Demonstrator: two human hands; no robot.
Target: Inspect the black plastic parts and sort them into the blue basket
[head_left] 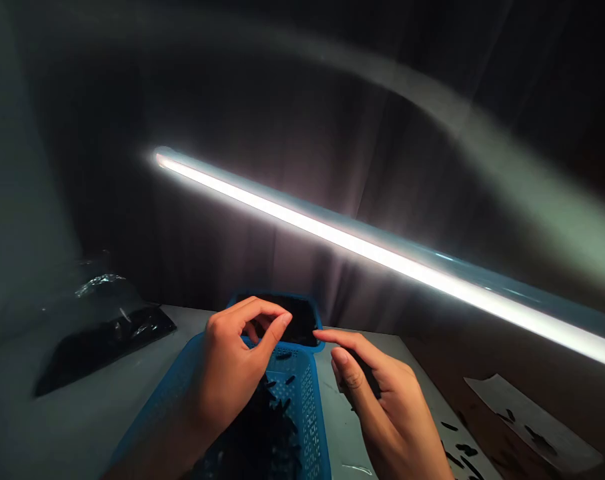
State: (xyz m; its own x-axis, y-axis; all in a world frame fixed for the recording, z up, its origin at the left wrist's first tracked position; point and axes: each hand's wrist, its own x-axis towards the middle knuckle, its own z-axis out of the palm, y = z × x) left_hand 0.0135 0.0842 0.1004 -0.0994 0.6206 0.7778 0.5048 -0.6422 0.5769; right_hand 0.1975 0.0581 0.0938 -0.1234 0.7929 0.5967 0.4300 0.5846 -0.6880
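My left hand (242, 360) is above a blue perforated basket (309, 400), thumb and forefinger tips pinched together. Whatever may be between those tips is too small to make out. Inside the basket lie many small black elongated pieces (282, 413). To the right, my right hand (389, 393) has its forefinger stretched toward the left hand, with the thumb apart from it. Dark pieces (369, 373) show in the curl of that hand, partly hidden by the thumb and fingers. Behind the hands stands a second blue basket (318, 313) with dark contents.
A bright tube light (357, 245) slants across, above the hands. At left, a clear plastic bag (107, 327) with black contents lies on the white table (157, 373). Loose black pieces (465, 450) and a white paper sheet (572, 440) lie at right. Dark curtain hangs behind.
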